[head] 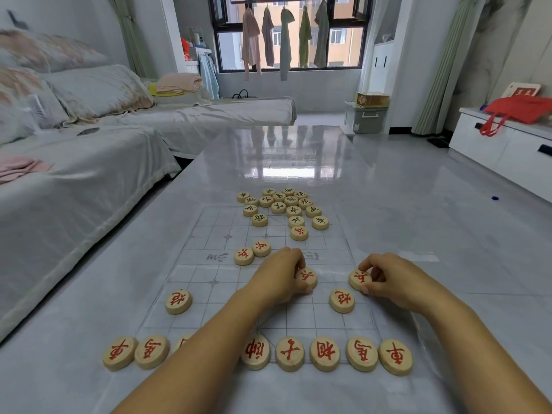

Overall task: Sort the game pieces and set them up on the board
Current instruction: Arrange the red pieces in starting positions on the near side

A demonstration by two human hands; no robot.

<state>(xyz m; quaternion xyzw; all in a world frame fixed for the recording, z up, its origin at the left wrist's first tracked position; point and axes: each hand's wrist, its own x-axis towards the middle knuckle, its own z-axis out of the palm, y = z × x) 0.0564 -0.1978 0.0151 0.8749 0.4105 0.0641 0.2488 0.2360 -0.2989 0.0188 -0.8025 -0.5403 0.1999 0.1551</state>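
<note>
We're pinching a smooth round wooden disc (307,278) in our left hand (276,277), a second disc (359,279) in the right hand (394,280), glossy board (215,227) underneath.

Single view, worn on the person's head. The wide-angle lens faces forward and down along the table (433,234). The board (221,234), left hand (276,276) and right hand (394,279) lie near, low in frame. The window (289,34) stands far off at top centre.

Board (209,312) on table (448,234), piece cluster (283,209) at board's far end, piece row (324,354) along near edge, sofa (89,180) left
</note>
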